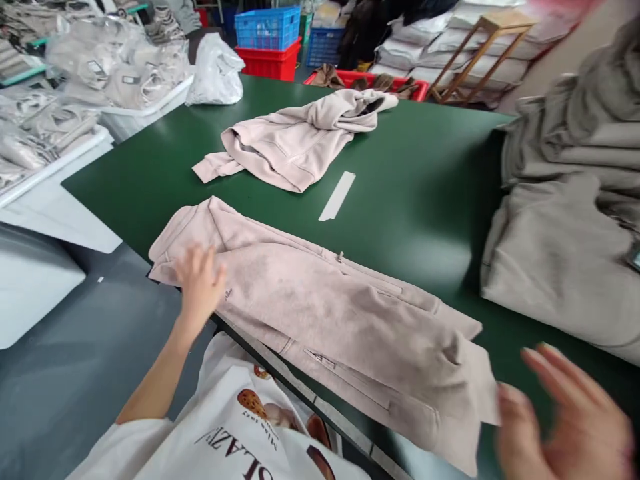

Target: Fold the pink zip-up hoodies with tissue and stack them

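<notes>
A pale pink hooded sweatshirt (310, 287) lies folded lengthwise along the near edge of the green table (425, 180). Its hood end points left and its other end right; a zip pull shows on the far side. My left hand (200, 283), slightly blurred, is over the hood end with its fingers spread and nothing gripped. Off the right end of the garment is my right hand (565, 413), smeared by motion, thumb and fingers apart. Whether its thumb touches the fabric I cannot tell. A second pink hoodie (295, 137) lies crumpled farther back.
A white strip (337, 196) lies mid-table. Stacked grey garments (555, 247) rise at the right. White bins (150, 110) of bagged items stand left, near a white plastic bag (216, 70). Behind the table are a blue crate (267, 28), red crates and a wooden stool (505, 25).
</notes>
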The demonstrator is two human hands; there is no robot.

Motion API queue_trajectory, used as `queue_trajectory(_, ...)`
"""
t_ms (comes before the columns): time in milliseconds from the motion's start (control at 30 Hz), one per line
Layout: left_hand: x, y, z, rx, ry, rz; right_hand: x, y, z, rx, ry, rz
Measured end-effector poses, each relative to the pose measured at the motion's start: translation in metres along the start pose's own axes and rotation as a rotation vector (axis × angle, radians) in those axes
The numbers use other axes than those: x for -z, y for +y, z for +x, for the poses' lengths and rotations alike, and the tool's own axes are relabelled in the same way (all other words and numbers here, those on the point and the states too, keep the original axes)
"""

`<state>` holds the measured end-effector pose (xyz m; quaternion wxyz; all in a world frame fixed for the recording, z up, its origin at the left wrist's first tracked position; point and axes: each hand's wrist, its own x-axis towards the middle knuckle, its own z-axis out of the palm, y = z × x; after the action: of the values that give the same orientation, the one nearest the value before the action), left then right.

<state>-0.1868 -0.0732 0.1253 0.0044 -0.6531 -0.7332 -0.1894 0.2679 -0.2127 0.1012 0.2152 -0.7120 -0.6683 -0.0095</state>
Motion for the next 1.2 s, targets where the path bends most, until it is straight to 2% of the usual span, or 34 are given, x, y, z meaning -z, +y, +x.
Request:
queue_trajectory(33,-0.001,-0.029,0.000,0.142,0.072,0.070,-0.012,-0.014,0.015,0.087,-0.010,0.011)
queue_trajectory(100,-0.011,-0.074,0.001,0.302,0.076,0.133,-0.043,-0.035,0.036,0.271,-0.063,-0.001)
queue_trajectory(167,-0.027,-0.104,0.007,0.305,0.002,0.126,-0.073,-0.044,0.041,0.372,-0.115,-0.051)
queue_trajectory(267,-0.049,-0.128,0.033,0.167,-0.067,0.088,-0.097,-0.049,0.024,0.387,-0.130,-0.092)
queue_trajectory(367,-0.060,-0.133,0.079,0.054,-0.121,0.062,-0.100,-0.064,0.000,0.359,-0.103,-0.134)
queue_trajectory(433,-0.062,-0.126,0.114,0.046,-0.135,0.073,-0.098,-0.076,-0.007,0.361,-0.110,-0.139)
queue_trajectory(500,-0.062,-0.111,0.143,0.104,-0.100,0.086,-0.091,-0.079,0.001,0.437,-0.223,-0.057)
queue_trajectory(567,-0.059,-0.087,0.154,0.150,-0.013,0.068,-0.078,-0.067,0.027,0.501,-0.428,0.085)
queue_trajectory(600,-0.057,-0.074,0.149,0.133,0.026,0.038,-0.070,-0.055,0.045,0.490,-0.491,0.133)
queue_trajectory(633,-0.055,-0.059,0.137,0.079,0.044,-0.005,-0.063,-0.041,0.063,0.459,-0.499,0.145)
queue_trajectory(667,-0.053,-0.046,0.118,-0.012,0.036,-0.055,-0.057,-0.024,0.081,0.421,-0.422,0.114)
queue_trajectory(733,-0.049,-0.022,0.062,-0.271,-0.102,-0.177,-0.053,0.009,0.109,0.439,-0.180,-0.020)
queue_trajectory(800,-0.045,-0.006,-0.002,-0.542,-0.286,-0.246,-0.062,0.036,0.123,0.637,-0.029,-0.120)
queue_trajectory(867,-0.043,0.002,-0.059,-0.714,-0.419,-0.254,-0.080,0.053,0.124,0.887,-0.039,-0.127)
queue_trajectory(933,-0.043,0.006,-0.100,-0.784,-0.504,-0.217,-0.100,0.060,0.122,1.056,-0.092,-0.082)
queue_trajectory(1000,-0.046,0.009,-0.124,-0.801,-0.540,-0.176,-0.116,0.060,0.124,1.128,-0.137,-0.027)
queue_trajectory(1067,-0.052,0.013,-0.136,-0.824,-0.536,-0.153,-0.126,0.054,0.131,1.188,-0.160,0.031)
queue_trajectory(1200,-0.066,0.034,-0.143,-0.944,-0.416,-0.143,-0.134,0.031,0.148,1.346,-0.202,0.156)
